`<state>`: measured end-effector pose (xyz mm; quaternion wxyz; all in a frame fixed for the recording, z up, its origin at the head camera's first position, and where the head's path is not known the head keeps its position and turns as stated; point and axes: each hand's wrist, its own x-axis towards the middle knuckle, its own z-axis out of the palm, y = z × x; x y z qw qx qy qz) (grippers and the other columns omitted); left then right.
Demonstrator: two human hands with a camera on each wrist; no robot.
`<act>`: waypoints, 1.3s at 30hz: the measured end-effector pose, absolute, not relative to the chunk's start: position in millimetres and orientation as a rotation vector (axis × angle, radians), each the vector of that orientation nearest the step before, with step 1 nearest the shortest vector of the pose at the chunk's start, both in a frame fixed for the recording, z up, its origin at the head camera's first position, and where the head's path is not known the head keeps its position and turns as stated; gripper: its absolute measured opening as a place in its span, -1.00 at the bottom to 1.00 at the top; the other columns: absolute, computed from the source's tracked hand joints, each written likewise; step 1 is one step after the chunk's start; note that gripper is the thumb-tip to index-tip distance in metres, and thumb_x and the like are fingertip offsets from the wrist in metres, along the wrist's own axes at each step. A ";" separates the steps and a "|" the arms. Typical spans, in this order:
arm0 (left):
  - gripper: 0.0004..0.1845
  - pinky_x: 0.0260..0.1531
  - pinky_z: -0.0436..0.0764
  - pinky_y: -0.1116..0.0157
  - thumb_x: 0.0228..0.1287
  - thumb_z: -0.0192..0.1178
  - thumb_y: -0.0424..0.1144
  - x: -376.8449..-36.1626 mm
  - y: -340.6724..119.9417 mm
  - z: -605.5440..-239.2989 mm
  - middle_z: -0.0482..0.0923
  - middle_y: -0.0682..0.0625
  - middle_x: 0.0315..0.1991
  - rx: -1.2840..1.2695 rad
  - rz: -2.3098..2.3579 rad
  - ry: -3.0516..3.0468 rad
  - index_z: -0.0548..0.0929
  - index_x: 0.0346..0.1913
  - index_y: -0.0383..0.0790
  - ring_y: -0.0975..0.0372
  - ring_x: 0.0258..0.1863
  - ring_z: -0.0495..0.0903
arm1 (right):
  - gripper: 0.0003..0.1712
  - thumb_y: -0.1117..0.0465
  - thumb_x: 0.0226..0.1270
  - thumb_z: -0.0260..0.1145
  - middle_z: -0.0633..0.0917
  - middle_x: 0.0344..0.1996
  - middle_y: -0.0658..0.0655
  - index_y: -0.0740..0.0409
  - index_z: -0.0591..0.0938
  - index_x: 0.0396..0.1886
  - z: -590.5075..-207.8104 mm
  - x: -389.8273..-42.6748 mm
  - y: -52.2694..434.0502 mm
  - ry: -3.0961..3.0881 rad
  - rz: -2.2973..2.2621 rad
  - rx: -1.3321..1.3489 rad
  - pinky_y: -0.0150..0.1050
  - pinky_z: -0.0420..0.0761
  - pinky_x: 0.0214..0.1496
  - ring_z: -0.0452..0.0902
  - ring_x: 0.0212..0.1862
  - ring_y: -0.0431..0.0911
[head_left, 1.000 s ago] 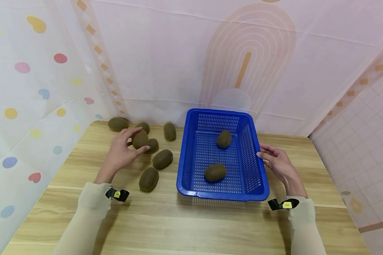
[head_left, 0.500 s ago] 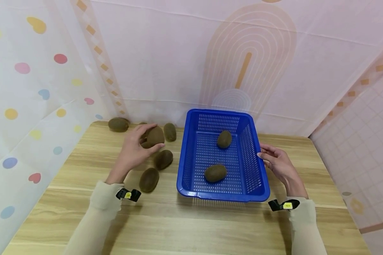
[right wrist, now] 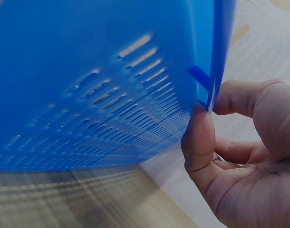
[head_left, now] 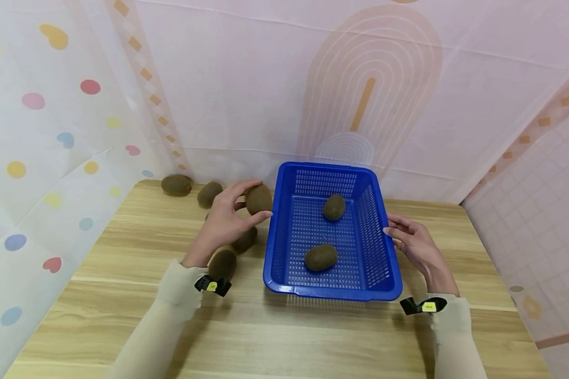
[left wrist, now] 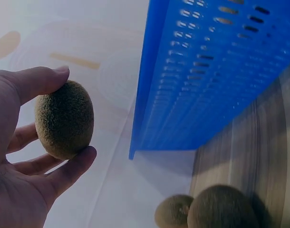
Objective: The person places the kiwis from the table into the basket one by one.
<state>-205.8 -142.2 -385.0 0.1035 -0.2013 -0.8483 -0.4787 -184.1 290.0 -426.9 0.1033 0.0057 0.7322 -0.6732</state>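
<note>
A brown fuzzy kiwi (head_left: 258, 199) is pinched between the thumb and fingers of my left hand (head_left: 225, 220), beside the basket's left rim. The left wrist view shows this kiwi (left wrist: 65, 119) raised off the table, apart from the basket wall. My right hand (head_left: 414, 245) pinches the right rim of the blue plastic basket (head_left: 332, 292). In the right wrist view, thumb and forefinger of the right hand (right wrist: 245, 142) meet on the rim. Inside the basket lie two kiwis, one towards the back (head_left: 334, 207) and one nearer the front (head_left: 321, 258).
Several kiwis lie on the wooden table (head_left: 284, 337) left of the basket: one at the far left (head_left: 176, 185), another beside it (head_left: 209, 195), others (head_left: 223, 264) partly behind the left hand and wrist. A patterned cloth wall (head_left: 227, 95) stands behind the table.
My left hand has carried its kiwi rightwards, from over the loose kiwis to the basket's left rim. The right hand and the basket have stayed almost still.
</note>
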 end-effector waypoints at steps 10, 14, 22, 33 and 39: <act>-0.27 0.12 0.71 0.09 0.17 0.54 -0.10 -212.5 -116.5 -382.6 0.53 -0.05 0.31 -0.683 -1.436 -2.498 0.53 0.41 -0.05 0.13 0.22 0.58 | -0.29 0.24 0.55 0.25 0.66 -0.07 -0.13 0.42 0.23 0.54 -426.9 -184.7 290.7 2.138 -2.008 0.020 -0.46 0.69 -0.12 0.64 -0.10 -0.32; -0.27 0.14 0.71 0.11 0.19 0.53 -0.08 -212.8 -106.9 -380.3 0.52 -0.01 0.31 -0.713 -1.440 -2.527 0.50 0.43 0.01 0.15 0.20 0.57 | -0.29 0.24 0.55 0.25 0.66 -0.06 -0.12 0.41 0.24 0.54 -427.2 -184.5 291.7 2.135 -2.018 0.017 -0.46 0.69 -0.11 0.64 -0.10 -0.32; -0.27 0.18 0.68 0.04 0.21 0.51 -0.11 -214.7 -96.8 -382.7 0.49 -0.07 0.30 -0.795 -1.400 -2.585 0.48 0.43 -0.06 0.05 0.25 0.54 | -0.29 0.23 0.54 0.26 0.67 -0.05 -0.13 0.40 0.25 0.54 -427.4 -184.5 291.0 2.150 -2.004 0.019 -0.45 0.69 -0.10 0.66 -0.10 -0.32; -0.12 0.39 0.46 -0.12 0.21 0.45 0.18 -215.5 -125.3 -382.3 0.35 -0.06 0.48 -0.651 -1.156 -2.705 0.35 0.53 0.05 -0.01 0.43 0.39 | -0.28 0.24 0.53 0.27 0.67 -0.04 -0.11 0.41 0.25 0.53 -428.5 -185.5 290.9 2.134 -2.017 0.012 -0.45 0.70 -0.09 0.67 -0.09 -0.31; -0.05 0.45 0.36 -0.15 0.15 0.50 0.15 -213.1 -147.2 -397.2 0.28 -0.08 0.52 -0.623 -1.055 -2.688 0.30 0.56 0.05 -0.02 0.51 0.25 | -0.27 0.23 0.52 0.29 0.67 -0.04 -0.11 0.41 0.25 0.53 -428.6 -185.1 290.2 2.130 -2.018 0.006 -0.44 0.70 -0.08 0.66 -0.08 -0.31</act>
